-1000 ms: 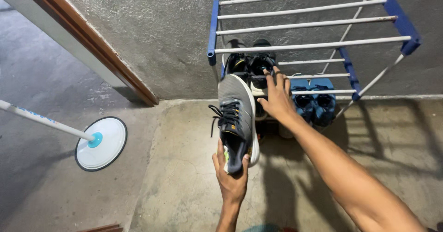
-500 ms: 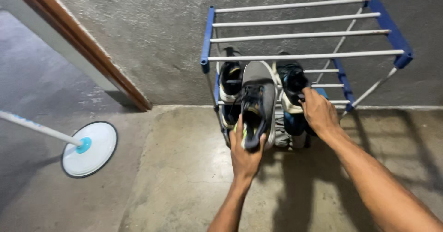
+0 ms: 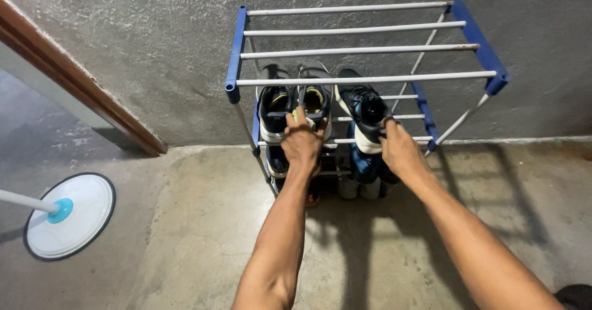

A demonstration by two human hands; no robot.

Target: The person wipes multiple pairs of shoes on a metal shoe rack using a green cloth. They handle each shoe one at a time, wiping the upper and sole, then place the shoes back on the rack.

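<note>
Far left, a round white mop head (image 3: 69, 216) lies on the concrete floor (image 3: 203, 236), well apart from the work. The shoe rack (image 3: 234, 57) of blue ends and white bars stands against the wall. Its top tier is bare; the middle tier holds three shoes. The left hand (image 3: 301, 142) grips the heel of the grey shoe (image 3: 314, 97), beside a black shoe (image 3: 274, 103). The right hand (image 3: 399, 152) pinches the dark shoe (image 3: 364, 109). Resting on thin bars, a shoe could tip and drop between them onto the pairs below.

Blue-and-white shoe rack (image 3: 236, 51), grey sneaker (image 3: 316, 94) with white sole, black sneaker (image 3: 364, 107), white-and-teal mop head (image 3: 69, 214), grey speckled wall (image 3: 154, 45)
</note>
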